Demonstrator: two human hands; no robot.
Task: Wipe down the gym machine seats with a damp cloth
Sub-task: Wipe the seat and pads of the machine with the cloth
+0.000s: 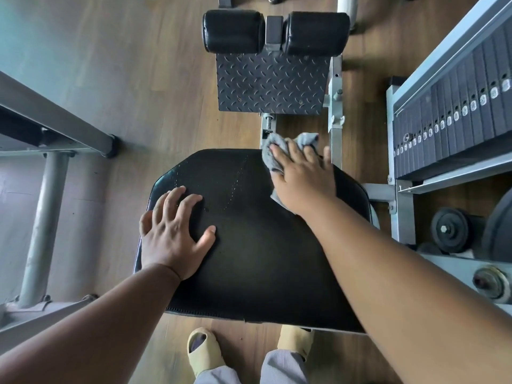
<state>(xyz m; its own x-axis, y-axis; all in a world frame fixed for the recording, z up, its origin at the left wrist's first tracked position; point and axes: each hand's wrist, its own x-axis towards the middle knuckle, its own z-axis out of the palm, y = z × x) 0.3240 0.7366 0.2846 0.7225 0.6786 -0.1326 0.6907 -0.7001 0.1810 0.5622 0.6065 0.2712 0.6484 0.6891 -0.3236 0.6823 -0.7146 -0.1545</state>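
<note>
Right hand (pixel 303 178) lies flat on the grey cloth (pixel 273 153), fingers spread and nearly straight, pressing it onto the far right corner of the black seat pad (pixel 249 245). No pinch or curl round the cloth; the palm pins it. Cloth is bunched, soft and napped, with folds spilling past the fingertips over the seat's far edge. Whether it is damp cannot be told.

Left hand (pixel 174 231) rests flat on the near left part of the seat, fingers splayed wide, holding nothing. Judged a bracing hand: it steadies the body while the other arm reaches far.

Seat: broad, rounded corners, smooth leather-like upholstery with a faint sheen and dotted stitch lines running far to near. Looks easy to wipe; stitching could trap grime.

Beyond the seat: a diamond-tread metal footplate (pixel 273 81), then two glossy black roller pads (pixel 275 31). Right: weight stack (pixel 457 112) of dark plates in a grey steel frame. Floor is wood-look planking.

Judgement: wiping under way at the far corner; most of the pad likely remains.
</note>
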